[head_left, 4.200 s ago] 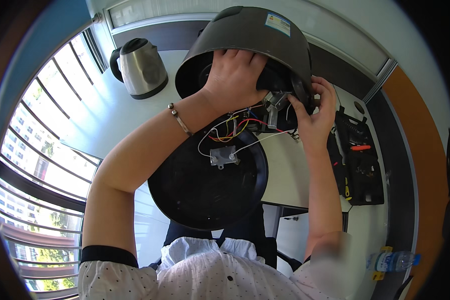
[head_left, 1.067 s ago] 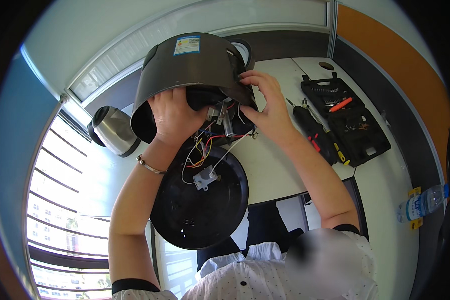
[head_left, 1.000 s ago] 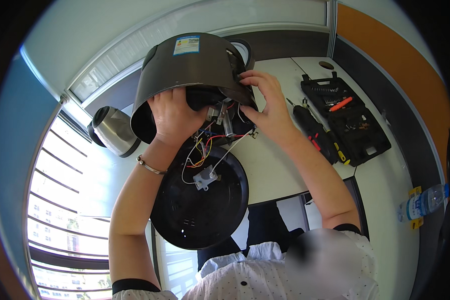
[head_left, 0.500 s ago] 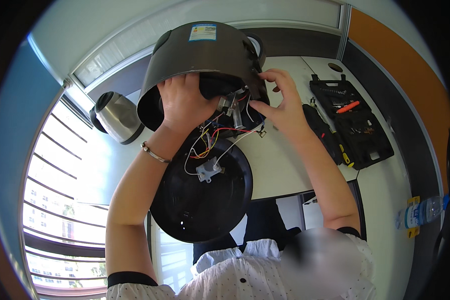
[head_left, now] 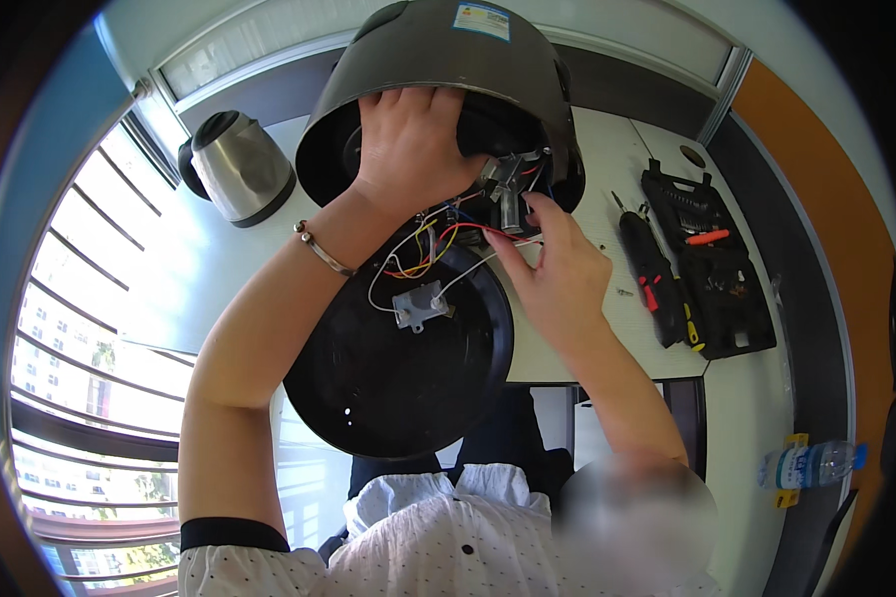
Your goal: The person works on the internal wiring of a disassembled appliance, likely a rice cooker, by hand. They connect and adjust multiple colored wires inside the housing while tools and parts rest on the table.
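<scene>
The left hand (head_left: 408, 149) reaches up near twelve o'clock of the view, its fingers inside the mouth of a dark shell (head_left: 448, 60). The fingertips are hidden, so whether they grip cannot be told. The right hand (head_left: 567, 269), between two and three o'clock, has thumb and forefinger a little apart at the wires (head_left: 413, 257) and metal bracket (head_left: 511, 209) — whether it pinches anything cannot be told.

The shell stands at twelve o'clock, tipped with its mouth toward the wearer. It looks stiff, bulky and fairly heavy, its smooth outside likely to slip; the rim, taken on opposite sides, seems the surest hold. The wires look soft and their joints fragile, better supported at the connectors than pulled. One white lead runs to a small grey plate (head_left: 421, 306) near the centre, over a round black base (head_left: 398, 388) at seven o'clock — probably stiff and light, best held by its edge, with the wires left slack.

Farther out on the pale surface (head_left: 538, 348), a steel kettle (head_left: 234, 169) stands at ten o'clock, with a black-and-red tool (head_left: 649, 264) and an open tool case (head_left: 727, 308) around three. A clear bottle (head_left: 811, 466) lies at four.
</scene>
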Tool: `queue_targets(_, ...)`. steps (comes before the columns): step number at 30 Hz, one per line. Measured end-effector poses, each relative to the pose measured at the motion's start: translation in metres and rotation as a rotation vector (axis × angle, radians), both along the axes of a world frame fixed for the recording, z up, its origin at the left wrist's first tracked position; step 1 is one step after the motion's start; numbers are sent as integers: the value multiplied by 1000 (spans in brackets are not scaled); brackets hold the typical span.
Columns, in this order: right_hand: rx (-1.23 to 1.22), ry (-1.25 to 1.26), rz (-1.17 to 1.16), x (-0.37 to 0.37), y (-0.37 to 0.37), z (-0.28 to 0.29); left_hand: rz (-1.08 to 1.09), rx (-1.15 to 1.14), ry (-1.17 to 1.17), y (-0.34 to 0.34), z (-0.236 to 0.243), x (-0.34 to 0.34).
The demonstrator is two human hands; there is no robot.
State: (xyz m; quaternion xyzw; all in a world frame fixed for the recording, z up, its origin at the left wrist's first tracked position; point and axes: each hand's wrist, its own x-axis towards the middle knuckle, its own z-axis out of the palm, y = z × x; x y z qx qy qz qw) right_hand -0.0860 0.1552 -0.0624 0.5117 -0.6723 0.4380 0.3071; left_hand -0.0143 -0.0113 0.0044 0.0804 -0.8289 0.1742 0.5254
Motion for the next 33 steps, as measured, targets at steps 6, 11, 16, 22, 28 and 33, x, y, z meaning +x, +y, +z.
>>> queue_targets(6,28,-237,70,-1,-20,-3,-15,-13,29,-2,0,-1)
queue_targets(11,4,-573,226,-3,-26,-8,-53,17,24,-2,0,1)
queue_targets(16,-55,-575,205,0,-31,-1,-64,-5,67,-4,-2,-3)
queue_targets(22,-74,-333,52,-7,-35,1,-41,0,42,-3,-1,0)
queue_targets(28,-29,-353,-5,-3,-32,7,-24,43,-37,-2,1,5)
queue_targets(33,-48,-428,46,-2,-34,7,-27,4,-39,-3,2,7)
